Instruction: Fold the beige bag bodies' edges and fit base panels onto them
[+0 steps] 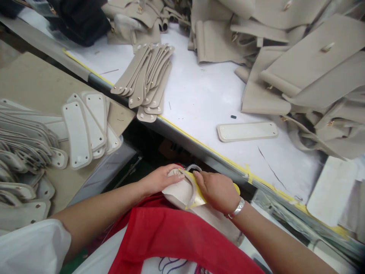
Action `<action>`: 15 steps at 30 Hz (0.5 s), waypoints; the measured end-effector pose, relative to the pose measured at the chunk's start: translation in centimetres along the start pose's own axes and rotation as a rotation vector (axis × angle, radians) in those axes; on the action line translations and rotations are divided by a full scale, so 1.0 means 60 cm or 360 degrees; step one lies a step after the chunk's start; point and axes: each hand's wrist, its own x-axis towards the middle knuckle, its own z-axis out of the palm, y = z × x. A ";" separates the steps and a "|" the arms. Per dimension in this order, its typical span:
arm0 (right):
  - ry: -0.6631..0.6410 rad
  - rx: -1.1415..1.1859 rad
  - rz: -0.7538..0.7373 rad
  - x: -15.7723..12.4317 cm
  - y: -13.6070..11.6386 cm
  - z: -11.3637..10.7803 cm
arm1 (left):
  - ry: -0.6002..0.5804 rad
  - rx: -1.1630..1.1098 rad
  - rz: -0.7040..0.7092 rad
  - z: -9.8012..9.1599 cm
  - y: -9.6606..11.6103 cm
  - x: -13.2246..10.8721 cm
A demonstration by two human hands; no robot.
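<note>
In front of my red apron, a beige bag piece (179, 191) with a curved edge is held close to my body. My left hand (164, 179) grips its upper left edge, thumb on top and fingers mostly hidden behind. My right hand (221, 190) is closed around a yellow object (199, 196), which lies against the piece; its yellow end also shows past the knuckles. What kind of object this is I cannot make out. A pale ring-like loop (194, 167) shows just above, between the hands.
One beige strip (247, 131) lies on the white table (196, 91), near a small black bit (233, 117). Stacked beige straps (148, 76) overhang the table edge. More strips (80, 133) cover the left board. Beige bag parts (308, 64) pile up at right; a black bag (76, 19) sits back left.
</note>
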 end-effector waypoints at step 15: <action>-0.0098 -0.0066 -0.0143 -0.002 -0.008 -0.012 | 0.0213 0.0017 -0.0140 0.018 -0.003 0.010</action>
